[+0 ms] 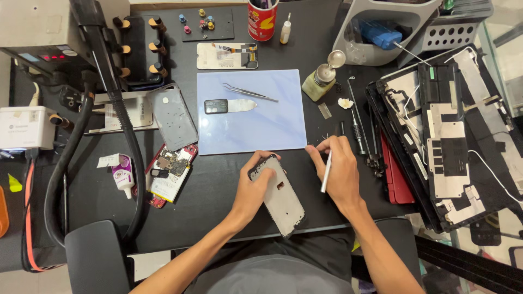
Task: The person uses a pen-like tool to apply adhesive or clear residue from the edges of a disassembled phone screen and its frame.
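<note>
My left hand (254, 188) grips a grey phone frame (281, 199) by its upper left edge and holds it tilted over the black table near the front edge. My right hand (336, 168) is just to the right of it, holding a thin white stick tool (326, 172) that points down, with the fingertips pinched at the lower right corner of a light blue work mat (248, 122). The two hands are a short gap apart. On the mat lie metal tweezers (250, 93) and a flat pry blade with a black handle (229, 105).
An opened red phone (170, 173) and a grey back cover (174, 118) lie left of the mat, beside a small glue tube (123, 177) and a black hose (71, 163). A dismantled laptop shell (452, 136) fills the right side. A pump bottle (320, 80), screwdrivers (357, 128) and a red can (262, 20) stand farther back.
</note>
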